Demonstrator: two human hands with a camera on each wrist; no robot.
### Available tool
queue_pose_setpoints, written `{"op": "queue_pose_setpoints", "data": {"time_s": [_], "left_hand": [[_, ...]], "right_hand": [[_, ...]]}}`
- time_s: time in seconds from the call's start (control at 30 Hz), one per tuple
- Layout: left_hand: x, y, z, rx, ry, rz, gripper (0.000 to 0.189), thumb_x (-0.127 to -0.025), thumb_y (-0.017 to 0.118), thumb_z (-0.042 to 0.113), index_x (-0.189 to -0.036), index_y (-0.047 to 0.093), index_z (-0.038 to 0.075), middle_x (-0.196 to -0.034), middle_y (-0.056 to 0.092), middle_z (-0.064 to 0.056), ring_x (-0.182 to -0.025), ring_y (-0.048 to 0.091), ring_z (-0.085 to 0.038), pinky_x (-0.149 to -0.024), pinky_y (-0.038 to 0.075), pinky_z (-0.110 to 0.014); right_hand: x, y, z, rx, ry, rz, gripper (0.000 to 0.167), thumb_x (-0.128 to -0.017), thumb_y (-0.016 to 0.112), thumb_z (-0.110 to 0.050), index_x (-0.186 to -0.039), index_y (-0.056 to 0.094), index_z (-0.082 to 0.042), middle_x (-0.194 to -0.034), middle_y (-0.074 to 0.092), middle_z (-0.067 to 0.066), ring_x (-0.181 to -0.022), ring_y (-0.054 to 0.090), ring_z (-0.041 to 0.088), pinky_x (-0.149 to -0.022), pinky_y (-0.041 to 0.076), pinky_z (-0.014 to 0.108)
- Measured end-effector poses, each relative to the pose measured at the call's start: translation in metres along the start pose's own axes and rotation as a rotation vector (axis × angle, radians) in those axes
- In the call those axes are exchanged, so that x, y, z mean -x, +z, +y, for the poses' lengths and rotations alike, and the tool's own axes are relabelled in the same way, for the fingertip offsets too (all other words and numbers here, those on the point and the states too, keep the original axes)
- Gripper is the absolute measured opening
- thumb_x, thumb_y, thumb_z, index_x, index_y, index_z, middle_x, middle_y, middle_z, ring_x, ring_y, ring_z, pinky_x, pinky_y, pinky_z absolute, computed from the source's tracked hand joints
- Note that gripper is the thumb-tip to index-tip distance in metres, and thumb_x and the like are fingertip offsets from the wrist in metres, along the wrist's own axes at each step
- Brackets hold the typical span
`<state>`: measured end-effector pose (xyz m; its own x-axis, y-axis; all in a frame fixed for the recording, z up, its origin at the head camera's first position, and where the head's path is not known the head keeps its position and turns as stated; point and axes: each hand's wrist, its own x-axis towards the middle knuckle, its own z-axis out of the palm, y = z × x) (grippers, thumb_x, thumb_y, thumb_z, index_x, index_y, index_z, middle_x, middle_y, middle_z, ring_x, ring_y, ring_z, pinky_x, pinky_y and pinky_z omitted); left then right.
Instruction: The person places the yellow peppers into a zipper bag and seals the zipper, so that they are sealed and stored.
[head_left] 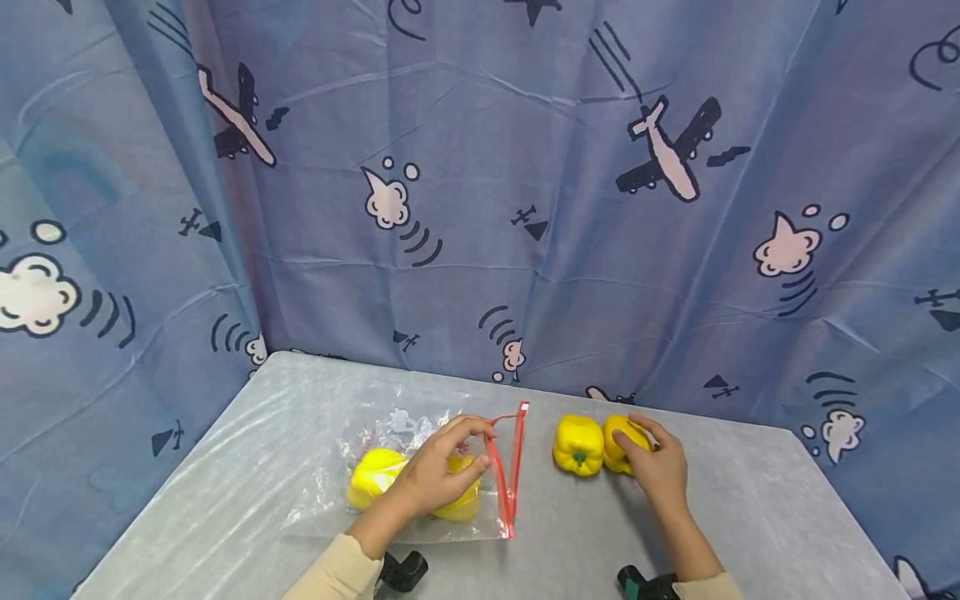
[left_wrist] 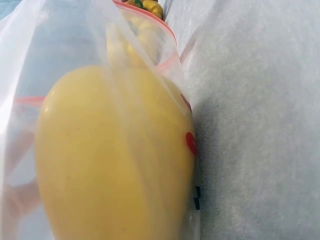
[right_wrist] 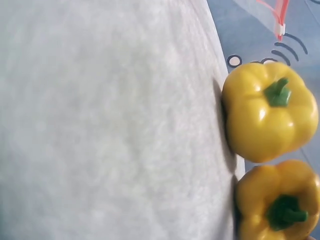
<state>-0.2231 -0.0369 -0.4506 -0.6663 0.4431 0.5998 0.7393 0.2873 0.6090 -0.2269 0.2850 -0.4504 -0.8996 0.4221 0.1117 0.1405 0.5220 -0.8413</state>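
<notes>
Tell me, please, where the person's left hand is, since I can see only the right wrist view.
Observer: In the head view, the left hand is at the red-edged mouth of the clear bag.
Operator: Thank you; could you say what shows inside that bag?
Observer: One yellow shape shows through the plastic to the left of that hand, and another is partly hidden by it.
Operator: And where would you say the thumb of the right hand is?
Observer: It is on the yellow pepper farther from the bag, with fingers on that pepper's far side.
</notes>
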Motion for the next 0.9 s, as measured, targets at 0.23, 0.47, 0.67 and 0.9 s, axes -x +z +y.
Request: {"op": "queue_pose_setpoints", "data": {"time_s": [0.23,0.47,0.67,0.9], "left_hand": [[0.001,0.001,-0.001,0.006,-0.008,-0.002,0.029,-0.089,0.066,0.017,-0.117,0.06,0.015,-0.125,0.06,0.004,-0.111,0.058,-0.013,-0.084,0.054,-0.029],[0.001,0.002,-0.001,0.003,-0.01,0.003,0.027,-0.09,0.065,0.017,-0.117,0.06,0.014,-0.124,0.061,0.003,-0.11,0.058,-0.014,-0.083,0.056,-0.035],[0.001,0.002,-0.001,0.004,-0.012,0.003,0.027,-0.09,0.065,0.017,-0.116,0.06,0.013,-0.124,0.061,0.003,-0.11,0.058,-0.014,-0.083,0.056,-0.035],[0.001,0.002,-0.001,0.005,-0.008,0.004,0.029,-0.089,0.065,0.015,-0.117,0.059,0.014,-0.124,0.061,0.002,-0.109,0.058,-0.014,-0.083,0.055,-0.034]], "right_hand": [[-0.003,0.002,0.009,0.022,0.042,-0.022,0.053,-0.087,0.069,-0.027,-0.132,0.053,-0.005,-0.141,0.044,0.024,-0.135,0.031,0.045,-0.112,0.023,0.064],[-0.005,0.004,0.013,0.009,0.065,-0.032,0.055,-0.087,0.069,-0.025,-0.134,0.05,-0.004,-0.143,0.041,0.026,-0.135,0.03,0.046,-0.113,0.023,0.063],[-0.007,0.006,0.016,-0.012,0.079,-0.011,0.056,-0.086,0.071,-0.024,-0.133,0.051,-0.003,-0.141,0.042,0.026,-0.135,0.031,0.045,-0.113,0.025,0.061],[-0.005,0.003,0.016,-0.041,0.075,0.008,0.055,-0.086,0.071,-0.025,-0.132,0.052,-0.002,-0.138,0.045,0.025,-0.133,0.034,0.043,-0.113,0.025,0.061]]}}
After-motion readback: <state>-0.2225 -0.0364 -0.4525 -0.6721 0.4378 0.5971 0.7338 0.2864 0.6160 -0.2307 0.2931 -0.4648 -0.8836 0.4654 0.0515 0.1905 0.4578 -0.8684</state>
